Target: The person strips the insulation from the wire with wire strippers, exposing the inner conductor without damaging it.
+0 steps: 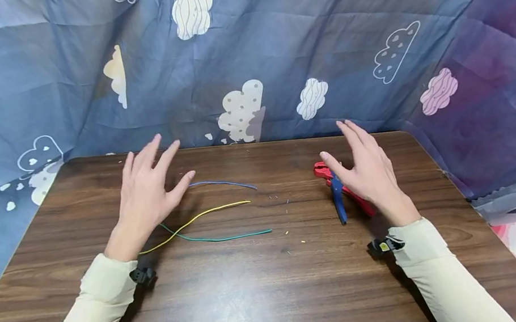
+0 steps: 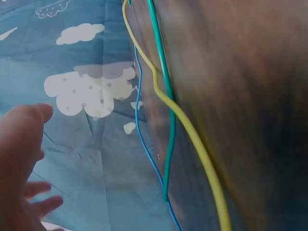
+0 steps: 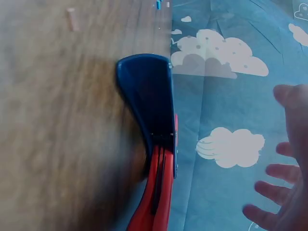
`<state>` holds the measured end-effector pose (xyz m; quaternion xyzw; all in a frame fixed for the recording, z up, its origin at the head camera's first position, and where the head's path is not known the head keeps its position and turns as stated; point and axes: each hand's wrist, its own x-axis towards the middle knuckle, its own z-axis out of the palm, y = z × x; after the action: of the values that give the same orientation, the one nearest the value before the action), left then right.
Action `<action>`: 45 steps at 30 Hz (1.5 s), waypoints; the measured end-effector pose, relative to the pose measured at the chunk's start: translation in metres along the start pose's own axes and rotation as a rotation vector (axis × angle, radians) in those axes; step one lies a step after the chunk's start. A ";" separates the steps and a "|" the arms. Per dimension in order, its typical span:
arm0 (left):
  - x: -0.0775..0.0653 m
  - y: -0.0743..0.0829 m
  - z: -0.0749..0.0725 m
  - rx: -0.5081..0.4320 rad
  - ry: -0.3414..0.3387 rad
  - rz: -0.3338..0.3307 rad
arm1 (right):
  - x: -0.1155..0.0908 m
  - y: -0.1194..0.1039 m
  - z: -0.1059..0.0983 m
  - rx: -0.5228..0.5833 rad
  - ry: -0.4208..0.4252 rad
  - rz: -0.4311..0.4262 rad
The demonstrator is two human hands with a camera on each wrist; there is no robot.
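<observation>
Over the wires, my left hand [image 1: 142, 198] is held with fingers spread, gripping nothing. Beneath and beside it lie a blue wire [image 1: 223, 182], a yellow wire [image 1: 215, 209] and a green wire [image 1: 230, 238]; yellow and green cross near the wrist. The left wrist view shows the yellow wire [image 2: 192, 132] crossing the green wire [image 2: 166, 79]. My right hand [image 1: 368, 170] hovers with straight fingers beside red and blue wire strippers [image 1: 338, 193], covering part of them. In the right wrist view the blue handle of the strippers [image 3: 149, 91] stands out, the hand apart from it.
Several tiny cut bits of insulation [image 1: 287, 232] lie scattered between the wires and the strippers on the brown wooden table [image 1: 265, 321]. A blue cloud-print curtain [image 1: 162, 86] hangs along the table's back edge, and a purple one [image 1: 486, 46] on the right.
</observation>
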<state>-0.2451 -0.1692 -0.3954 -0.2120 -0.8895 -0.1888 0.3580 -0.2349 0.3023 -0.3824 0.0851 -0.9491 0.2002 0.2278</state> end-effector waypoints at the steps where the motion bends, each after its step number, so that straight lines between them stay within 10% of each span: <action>1: -0.001 0.002 -0.001 -0.024 -0.007 0.014 | -0.002 0.000 -0.001 0.004 -0.002 0.006; 9: -0.006 0.028 -0.004 -0.160 -0.120 0.070 | -0.016 0.009 -0.002 0.024 -0.091 0.059; 27: -0.012 0.101 0.014 -0.403 -0.727 0.228 | -0.031 0.028 -0.007 0.011 -0.445 0.171; 45: -0.024 0.105 0.027 -0.449 -0.756 0.314 | -0.031 0.024 -0.004 -0.052 -0.566 0.289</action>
<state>-0.1904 -0.0736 -0.4114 -0.4702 -0.8519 -0.2296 -0.0219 -0.2116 0.3275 -0.4018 -0.0043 -0.9819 0.1744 -0.0740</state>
